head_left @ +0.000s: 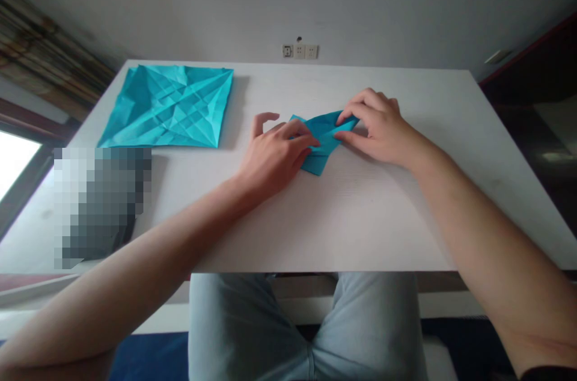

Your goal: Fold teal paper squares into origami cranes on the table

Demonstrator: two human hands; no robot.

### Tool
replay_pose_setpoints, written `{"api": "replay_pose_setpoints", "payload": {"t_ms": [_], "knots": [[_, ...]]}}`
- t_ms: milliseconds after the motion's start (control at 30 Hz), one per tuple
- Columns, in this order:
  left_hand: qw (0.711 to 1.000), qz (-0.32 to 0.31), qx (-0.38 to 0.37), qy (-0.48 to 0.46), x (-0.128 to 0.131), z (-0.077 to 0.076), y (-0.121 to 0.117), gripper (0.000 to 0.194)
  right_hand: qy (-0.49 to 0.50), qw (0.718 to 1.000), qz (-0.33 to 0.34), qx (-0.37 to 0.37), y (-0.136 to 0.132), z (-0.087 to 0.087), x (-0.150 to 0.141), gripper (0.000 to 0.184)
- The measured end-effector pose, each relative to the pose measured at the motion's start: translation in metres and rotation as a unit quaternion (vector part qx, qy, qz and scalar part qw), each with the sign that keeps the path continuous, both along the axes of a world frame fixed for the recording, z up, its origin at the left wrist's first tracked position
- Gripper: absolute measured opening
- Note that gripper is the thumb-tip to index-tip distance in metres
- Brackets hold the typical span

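A small folded piece of blue paper lies between my hands on the white table, its right part tilted up. My left hand rests on its left side, thumb and fingers closed on the folds and the index finger or another finger raised. My right hand pinches the right corner between thumb and fingers. Parts of the paper under the left fingers are hidden.
A larger creased sheet of blue paper lies at the back left of the table. In front of it is a blurred-out dark object. Wall sockets sit behind the table; my legs are below its front edge.
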State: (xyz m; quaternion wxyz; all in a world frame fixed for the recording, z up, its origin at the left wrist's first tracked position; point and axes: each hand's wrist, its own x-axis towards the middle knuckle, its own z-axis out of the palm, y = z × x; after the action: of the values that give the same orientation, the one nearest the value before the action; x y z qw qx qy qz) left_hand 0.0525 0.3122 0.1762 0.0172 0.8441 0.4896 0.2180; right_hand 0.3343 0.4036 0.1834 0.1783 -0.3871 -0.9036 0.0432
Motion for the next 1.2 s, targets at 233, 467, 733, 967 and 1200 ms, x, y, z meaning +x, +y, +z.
{"api": "replay_pose_setpoints", "payload": {"t_ms": [233, 467, 733, 967, 1200], "knots": [[0.996, -0.037, 0.006, 0.075, 0.010, 0.005, -0.028, 0.040, 0.012, 1.000, -0.012, -0.026, 0.002, -0.001, -0.001, 0.019], [0.995, -0.046, -0.006, 0.089, 0.011, 0.004, -0.038, 0.052, 0.047, 0.995, 0.002, -0.089, 0.003, 0.010, 0.002, 0.022], [0.990, -0.061, -0.016, 0.128, 0.018, -0.003, -0.045, 0.078, 0.153, 0.976, -0.071, -0.136, -0.003, 0.028, 0.009, 0.073], [0.992, -0.061, -0.009, 0.107, 0.024, -0.010, -0.050, 0.095, 0.125, 0.969, -0.074, -0.200, -0.015, 0.006, -0.013, 0.067], [0.993, -0.053, -0.010, 0.101, 0.023, -0.012, -0.048, 0.103, 0.033, 0.980, -0.101, -0.170, -0.024, 0.015, -0.028, 0.030]]}}
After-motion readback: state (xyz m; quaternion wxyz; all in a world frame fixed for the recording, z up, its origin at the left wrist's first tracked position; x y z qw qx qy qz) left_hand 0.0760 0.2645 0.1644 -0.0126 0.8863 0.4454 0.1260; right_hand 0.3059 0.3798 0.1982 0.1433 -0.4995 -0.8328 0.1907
